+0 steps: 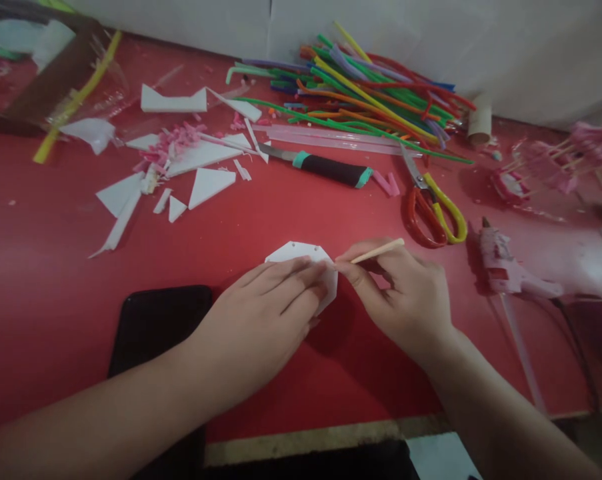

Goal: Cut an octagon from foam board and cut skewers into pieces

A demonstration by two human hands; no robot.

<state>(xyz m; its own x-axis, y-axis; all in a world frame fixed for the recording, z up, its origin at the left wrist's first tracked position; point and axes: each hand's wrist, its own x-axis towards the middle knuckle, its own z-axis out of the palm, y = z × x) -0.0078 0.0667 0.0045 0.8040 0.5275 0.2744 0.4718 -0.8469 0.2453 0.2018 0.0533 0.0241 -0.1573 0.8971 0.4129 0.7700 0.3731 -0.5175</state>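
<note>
A small white octagonal piece of foam board, with small holes along its edge, is in front of me. My left hand holds it, the fingers lying across its top and covering most of it; the thumb is mostly hidden. My right hand pinches a short wooden stick between thumb and index finger. The stick's lower end is at the right edge of the octagon, but whether it has entered a hole cannot be made out.
White foam offcuts and pink scraps lie at left. Behind are a black-handled knife, scissors and colourful pipe cleaners. A glue gun with its cord is at right, a black phone beside my left arm.
</note>
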